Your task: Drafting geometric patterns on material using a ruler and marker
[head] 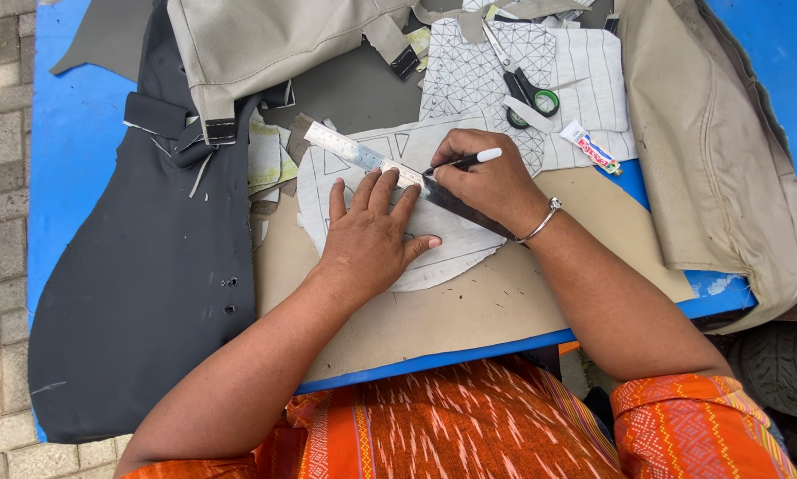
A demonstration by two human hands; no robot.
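Observation:
My left hand [370, 232] presses flat on a metal ruler [356, 153] that lies slantwise across a rounded white pattern sheet [456, 253] marked with lines and triangles. My right hand [485, 180], with a silver bracelet at the wrist, grips a black pen with a white cap [469, 160]. The pen tip touches the sheet right at the ruler's edge, beside my left fingertips. The sheet rests on brown cardboard [496, 306] over a blue table [70, 133].
Scissors with black and green handles [524, 87] and a small glue tube [592, 148] lie on a grid-marked sheet [478, 62] behind. Black fabric [150, 284] hangs off the left side. Beige fabric covers [718, 151] fill the back and right. Paving stones lie at the left.

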